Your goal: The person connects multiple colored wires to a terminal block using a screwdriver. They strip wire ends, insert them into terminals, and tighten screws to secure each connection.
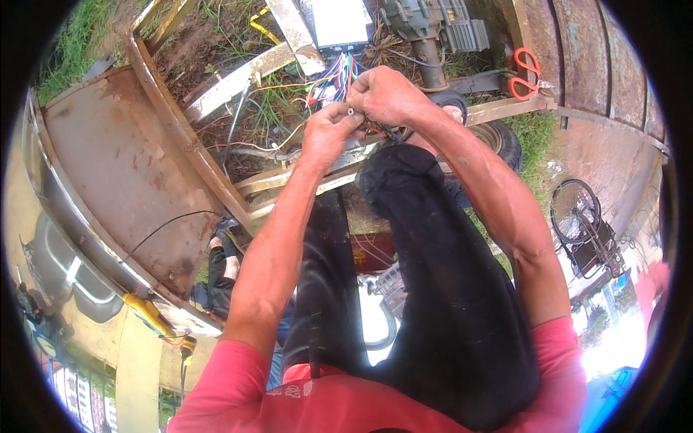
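Observation:
My two hands meet at the middle top, over the frame. My left hand (330, 133) is closed in a pinch, with a small round metal piece (351, 112) with a dark centre showing at its fingertips; it looks like a wire terminal. Right beside it, my right hand (386, 95) is also pinched closed, its fingertips touching the same spot; what they grip is hidden. Just beyond my fingers, a bundle of coloured wires (338, 76), red, blue, white and orange, runs out of a flat box with a bright white top (341, 25).
Rusty metal rails (173, 123) and a sheet panel (123, 151) lie left. A motor with gear housing (433, 25) sits beyond my right hand. Red-handled scissors or pliers (525, 72) rest on the right rail. A wheel (498, 141) is near my right forearm; loose wires (281, 144) trail left.

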### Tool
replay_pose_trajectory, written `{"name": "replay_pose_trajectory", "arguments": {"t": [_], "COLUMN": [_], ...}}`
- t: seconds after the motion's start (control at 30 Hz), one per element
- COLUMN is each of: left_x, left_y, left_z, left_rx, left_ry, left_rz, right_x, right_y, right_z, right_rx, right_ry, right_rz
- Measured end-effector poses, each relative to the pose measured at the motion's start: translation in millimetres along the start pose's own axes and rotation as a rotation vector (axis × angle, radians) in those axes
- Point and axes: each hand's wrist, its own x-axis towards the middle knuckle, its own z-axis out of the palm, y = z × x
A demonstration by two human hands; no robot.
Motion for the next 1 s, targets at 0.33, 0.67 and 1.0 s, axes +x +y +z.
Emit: {"name": "replay_pose_trajectory", "arguments": {"t": [0.33,0.67,1.0], "left_x": [8.4,7.4,8.2], "left_y": [-9.2,-10.1,-8.3], "left_z": [-14.8,-10.4,-6.8], "left_rx": [-0.091,-0.157,-0.13], "left_ry": [-0.073,-0.014,0.013], "left_rz": [-0.046,-0.074,-0.076], "right_x": [-34.9,-43.4,-40.8], "right_y": [47.3,68.2,52.3], "right_z": [8.0,21.5,24.7], "right_rx": [0.117,0.331,0.408], "right_ry": [0.485,0.382,0.359], "right_rz": [-0.196,-0.044,-0.025]}}
